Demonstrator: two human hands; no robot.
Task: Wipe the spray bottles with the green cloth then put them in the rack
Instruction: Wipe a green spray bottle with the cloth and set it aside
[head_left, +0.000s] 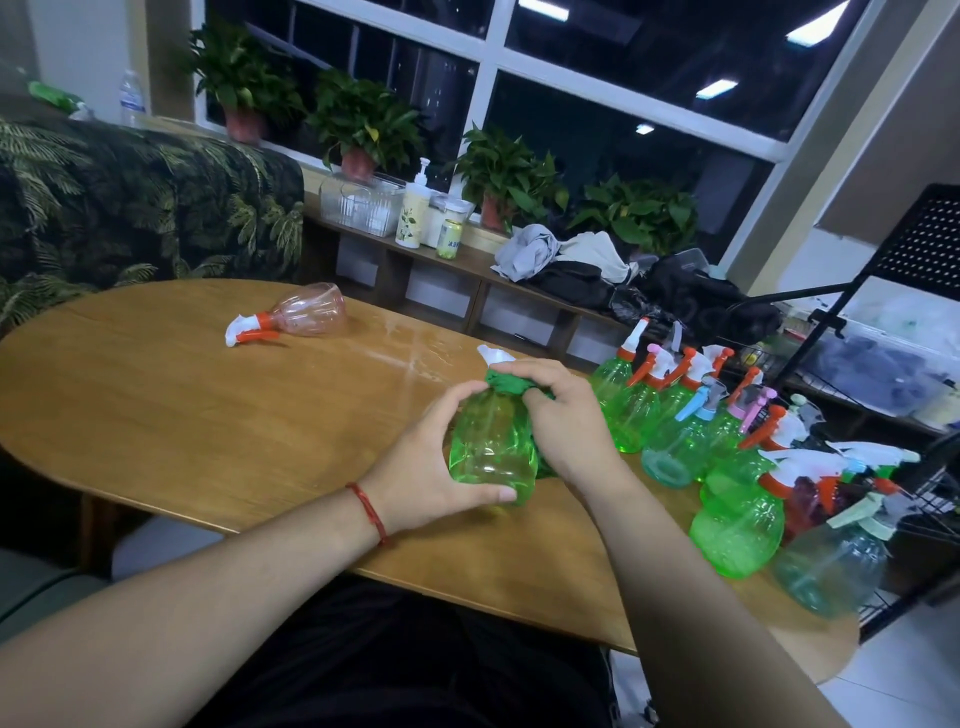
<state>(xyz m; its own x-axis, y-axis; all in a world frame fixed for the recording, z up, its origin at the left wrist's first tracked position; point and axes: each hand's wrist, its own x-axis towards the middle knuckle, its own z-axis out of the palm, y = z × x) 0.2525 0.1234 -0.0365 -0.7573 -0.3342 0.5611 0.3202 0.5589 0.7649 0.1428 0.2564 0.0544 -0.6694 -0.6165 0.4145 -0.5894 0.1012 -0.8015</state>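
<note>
I hold a clear green spray bottle (491, 447) just above the wooden table (182, 415), near its middle. My left hand (431, 467) grips the bottle's lower body. My right hand (566, 415) presses the green cloth (511, 384) around the bottle's neck, below its white nozzle. A pink-tinted spray bottle (306, 312) with an orange collar lies on its side at the far left of the table. Several more spray bottles (727, 447), mostly green, stand crowded at the table's right end. The black wire rack (930, 499) stands just past them on the right.
A wet streak (410, 353) crosses the tabletop behind my hands. A sofa with a leaf-print cover (130, 208) sits to the far left. A low shelf (467, 260) under the window carries potted plants, a pump bottle, a clear basket and heaped clothes.
</note>
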